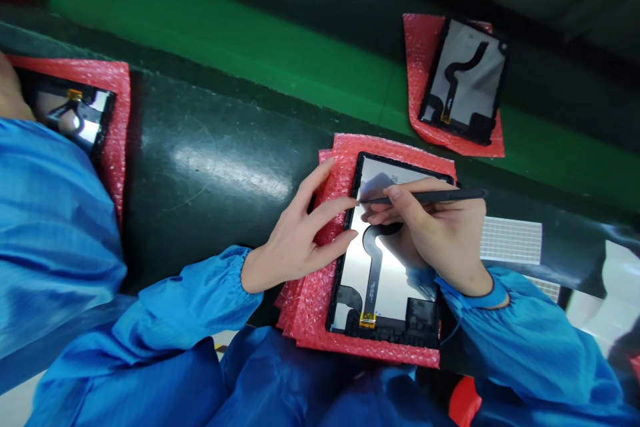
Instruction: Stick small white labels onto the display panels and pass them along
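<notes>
A tablet screen panel (pixel 393 307) lies back side up on a stack of red bubble-wrap sheets (pixel 320 300). A black ribbon cable (pixel 373 273) bends across its silvery back. Over the panel, my right hand (pixel 440 233) is closed around slim black tweezers (pixel 450 195), whose tip points left to the panel's left edge. My left hand (pixel 300 233) has its fingers spread, and the fingertips rest along that same edge, close to the tweezers' tip. Whether anything tiny sits at the tip is too small to tell.
Another panel (pixel 465 80) lies on red bubble wrap (pixel 417 47) at the back right. On the left, a co-worker's blue sleeve (pixel 50 227) is beside a further panel (pixel 95 107). White label sheets (pixel 513 240) lie right of my right hand on the dark green table (pixel 210 147).
</notes>
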`<state>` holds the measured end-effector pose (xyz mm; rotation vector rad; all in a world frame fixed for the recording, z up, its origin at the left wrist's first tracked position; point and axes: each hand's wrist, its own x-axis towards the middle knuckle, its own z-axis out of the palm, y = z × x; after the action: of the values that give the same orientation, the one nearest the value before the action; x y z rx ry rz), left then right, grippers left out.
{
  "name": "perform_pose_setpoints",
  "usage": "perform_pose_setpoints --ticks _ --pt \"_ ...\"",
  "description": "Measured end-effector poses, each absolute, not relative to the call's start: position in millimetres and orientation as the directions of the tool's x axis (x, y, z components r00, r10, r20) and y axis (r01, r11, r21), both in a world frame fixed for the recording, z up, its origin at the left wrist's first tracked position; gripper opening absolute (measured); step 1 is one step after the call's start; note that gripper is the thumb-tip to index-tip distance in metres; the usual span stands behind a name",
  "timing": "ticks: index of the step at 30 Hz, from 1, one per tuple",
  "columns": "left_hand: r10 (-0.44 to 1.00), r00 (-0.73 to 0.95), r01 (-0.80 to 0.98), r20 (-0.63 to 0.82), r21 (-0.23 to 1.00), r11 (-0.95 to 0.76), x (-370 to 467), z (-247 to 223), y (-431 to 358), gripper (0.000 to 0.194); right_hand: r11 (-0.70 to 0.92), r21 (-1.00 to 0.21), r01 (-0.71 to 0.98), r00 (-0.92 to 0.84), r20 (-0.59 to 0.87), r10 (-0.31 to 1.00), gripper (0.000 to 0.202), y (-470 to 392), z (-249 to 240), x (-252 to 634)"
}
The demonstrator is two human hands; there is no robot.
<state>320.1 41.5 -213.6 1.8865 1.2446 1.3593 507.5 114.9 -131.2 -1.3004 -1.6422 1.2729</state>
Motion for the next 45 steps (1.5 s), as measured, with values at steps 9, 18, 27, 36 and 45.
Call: perform_pose_setpoints --ticks 9,18,27,36,45 --pt "0.825 0.224 0.535 0.518 0.642 -0.549 313.6 -217.2 47.4 0.040 -0.021 -0.965 0.260 -0.274 -0.094 0.957 0.017 115.1 -137.2 513.9" --pt "0.830 0.274 0.597 0.486 0.590 -0.543 311.5 -212.4 49.0 0.034 -0.006 -0.988 0.156 -0.227 -0.042 0.973 0.019 118.0 -134.7 516.9" --pt "0.825 0.276 0.565 0.493 0.611 -0.554 311.0 -218.6 48.7 0.034 0.211 -0.936 0.282 0.063 0.238 0.969 0.006 95.6 -101.2 614.1" --pt "0.844 0.158 0.572 0.512 0.649 -0.502 317.6 -221.1 44.6 0.036 -0.170 -0.934 0.313 -0.097 -0.210 0.973 0.014 37.3 -162.7 690.0" --pt "0.870 0.064 0.595 0.489 0.681 -0.426 326.2 -219.9 39.4 0.035 -0.037 -0.932 0.360 -0.212 -0.120 0.970 0.007 22.1 -194.5 707.1"
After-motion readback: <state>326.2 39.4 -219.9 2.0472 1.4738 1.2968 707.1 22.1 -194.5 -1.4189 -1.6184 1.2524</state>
